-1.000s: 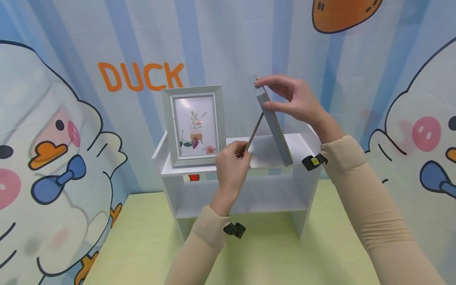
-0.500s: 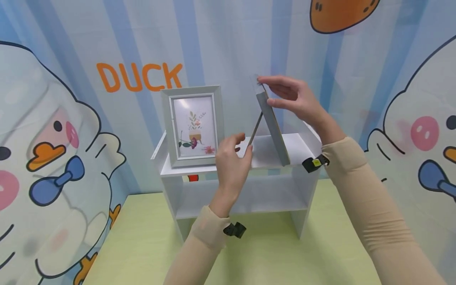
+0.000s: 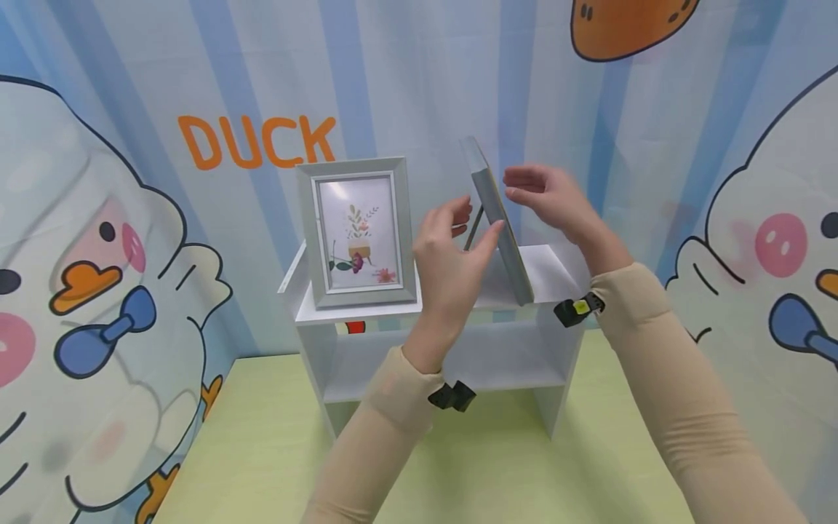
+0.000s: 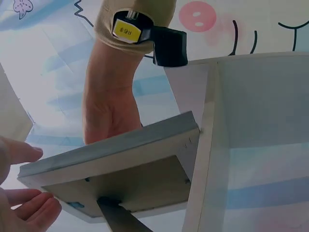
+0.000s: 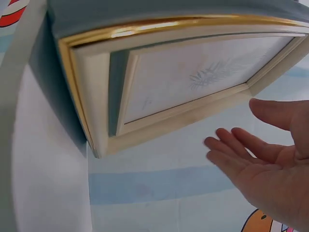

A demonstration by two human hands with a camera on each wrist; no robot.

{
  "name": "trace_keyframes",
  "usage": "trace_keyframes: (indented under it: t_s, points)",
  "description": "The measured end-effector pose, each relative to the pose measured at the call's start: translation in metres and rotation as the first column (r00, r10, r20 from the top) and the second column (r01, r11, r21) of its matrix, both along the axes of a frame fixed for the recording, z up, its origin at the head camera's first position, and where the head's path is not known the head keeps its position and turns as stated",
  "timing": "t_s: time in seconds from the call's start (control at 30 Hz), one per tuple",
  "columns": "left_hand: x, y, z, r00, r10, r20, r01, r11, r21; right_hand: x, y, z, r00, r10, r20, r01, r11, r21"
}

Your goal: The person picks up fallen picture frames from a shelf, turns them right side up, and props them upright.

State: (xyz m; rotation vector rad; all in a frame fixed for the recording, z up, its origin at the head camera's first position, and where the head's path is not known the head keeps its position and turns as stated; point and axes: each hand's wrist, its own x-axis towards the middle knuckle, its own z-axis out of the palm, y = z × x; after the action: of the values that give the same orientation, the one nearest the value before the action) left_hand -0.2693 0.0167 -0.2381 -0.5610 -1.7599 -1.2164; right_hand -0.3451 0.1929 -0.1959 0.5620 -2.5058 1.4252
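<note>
A picture frame point(image 3: 503, 236) stands edge-on on the shelf unit's top, leaning back on its strut point(image 3: 474, 228). Its backing board point(image 4: 140, 186) and the strut leg point(image 4: 118, 215) face left. Gold trim point(image 5: 145, 29) and a pale leaf print point(image 5: 207, 77) show on its front. My left hand point(image 3: 452, 266) is at the frame's near edge, thumb and fingers spread apart on either side of it. Off the frame's front side hovers my right hand point(image 3: 556, 200), fingers extended and holding nothing. A second grey picture frame point(image 3: 304, 240) with a potted-plant print stands to the left.
Both frames stand on a white shelf unit point(image 3: 452, 353) with a lower shelf and low raised ends. It rests on a pale green tabletop point(image 3: 262, 437). Behind hangs a striped blue curtain point(image 3: 419, 87) with duck drawings.
My left hand has let go of the strut and moved up and right to the frame's edge. My right hand has released the frame's top and drawn back right. The frame stays leaning.
</note>
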Motion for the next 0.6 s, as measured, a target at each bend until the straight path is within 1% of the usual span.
trace_keyframes:
  t_s: [0.1, 0.17, 0.3, 0.37, 0.5, 0.6]
  points:
    - [-0.002, 0.006, 0.001, 0.999, -0.006, 0.048, 0.007, 1.000, -0.007, -0.004, -0.001, -0.001, 0.995, 0.013, 0.096, -0.020, 0.997, 0.072]
    - [-0.004, 0.010, 0.000, 0.997, -0.002, 0.079, 0.004, 1.000, -0.019, -0.006, -0.002, -0.001, 0.989, 0.044, 0.143, -0.056, 0.995, 0.084]
    - [-0.009, 0.018, -0.004, 0.993, 0.013, 0.114, -0.008, 0.999, -0.050, -0.012, -0.001, -0.005, 0.977, 0.111, 0.185, -0.121, 0.992, 0.043]
    - [-0.011, 0.022, -0.006, 0.993, 0.033, 0.113, -0.026, 0.998, -0.061, -0.015, -0.001, -0.006, 0.969, 0.144, 0.199, -0.147, 0.989, 0.000]
    - [-0.015, 0.026, -0.008, 0.993, 0.072, 0.094, -0.065, 0.995, -0.072, -0.021, -0.001, -0.009, 0.953, 0.186, 0.238, -0.176, 0.982, -0.062]
    - [-0.016, 0.027, -0.009, 0.993, 0.080, 0.090, -0.074, 0.995, -0.068, -0.025, -0.002, -0.011, 0.943, 0.209, 0.260, -0.195, 0.978, -0.077]
